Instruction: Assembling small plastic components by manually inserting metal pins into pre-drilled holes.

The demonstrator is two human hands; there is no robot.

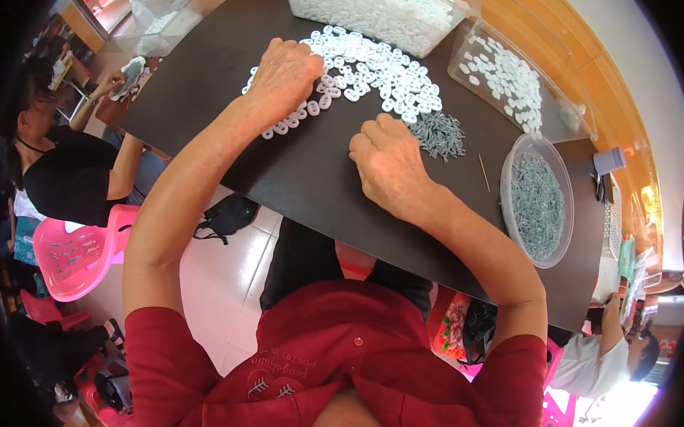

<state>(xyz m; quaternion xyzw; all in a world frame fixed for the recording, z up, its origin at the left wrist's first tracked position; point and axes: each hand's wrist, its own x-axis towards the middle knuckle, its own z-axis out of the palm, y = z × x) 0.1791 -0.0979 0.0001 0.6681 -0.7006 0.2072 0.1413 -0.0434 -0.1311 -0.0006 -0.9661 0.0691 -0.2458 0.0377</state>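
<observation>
Fingers of the left hand (285, 74) were curled over white links (395, 81), the right hand's (389, 162) bent just beside grey pins (440, 136), both piles on the table (298, 178). Any grip was hidden. Picking up parts seemed in hand; next probably called for a fine pinch. Rightward stood a tub (506, 183).

Dark counter (298, 170) here, white pieces (398, 80) strewn across it, grey pegs (440, 136) heaped alongside! And there's a stick (483, 173), a tub (507, 198), a box (363, 30), a tray (575, 122).
</observation>
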